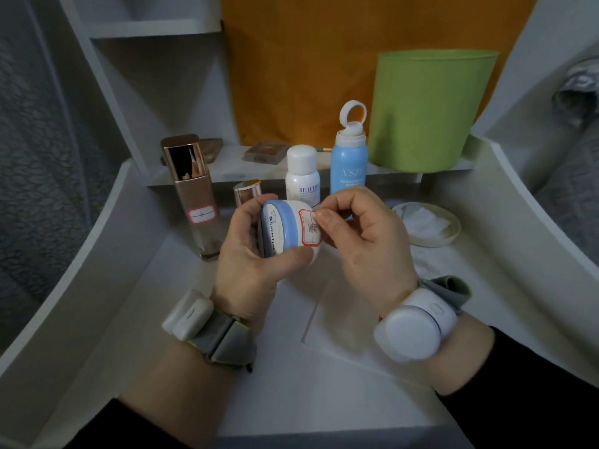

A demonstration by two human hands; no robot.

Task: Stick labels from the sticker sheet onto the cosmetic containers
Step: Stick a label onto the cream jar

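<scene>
Left hand [249, 251] curls round white jar [285, 228] with blue band, thumb under, fingers over top, jar tipped on side above table [291, 400]. Right hand [359, 234] has fingers curled, thumb and forefinger tips pinching right edge of red-bordered label [309, 228], which lies against jar wall between both hands. Just left of left hand: tall gold bottle [197, 202], upright, already labelled. Beyond hands: white bottle [303, 173] and blue spray bottle [348, 163], side by side.
</scene>
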